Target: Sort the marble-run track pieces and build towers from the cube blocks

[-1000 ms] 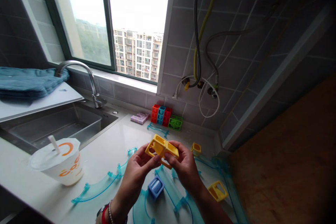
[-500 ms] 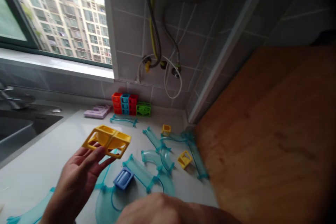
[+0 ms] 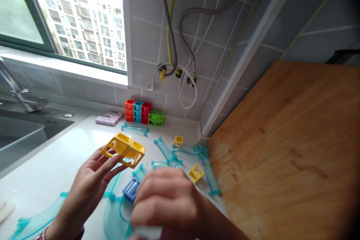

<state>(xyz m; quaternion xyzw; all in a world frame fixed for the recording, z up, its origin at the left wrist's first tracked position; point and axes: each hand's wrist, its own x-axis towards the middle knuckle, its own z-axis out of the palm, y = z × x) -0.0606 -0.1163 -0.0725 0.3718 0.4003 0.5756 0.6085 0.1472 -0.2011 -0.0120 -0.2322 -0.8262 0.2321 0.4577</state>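
Note:
My left hand [image 3: 92, 174] grips a pair of joined yellow open-frame toy blocks [image 3: 123, 149] by the lower edge, raised above the counter. Lower in the view, my right hand [image 3: 168, 202] is slightly blurred, its fingers curled inward; what they may hold is hidden. Behind its knuckles, a blue block [image 3: 131, 189] is partly covered. Translucent teal track pieces [image 3: 114, 215] lie under and around both hands, some curved and some straight. Two single yellow blocks, one nearer [image 3: 196, 173] and one farther back [image 3: 178, 141], rest among the tracks on the right.
Stacked orange, blue and red blocks [image 3: 137, 111] stand against the tiled wall, with green blocks [image 3: 156, 118] beside them. A lilac box [image 3: 109, 119] lies to their left. The sink [image 3: 36, 131] is at far left; a wooden board [image 3: 281, 150] leans along the right.
My right hand has risen further into view, covering tracks and part of the blue block. The view has shifted a little; my left hand still holds the yellow blocks.

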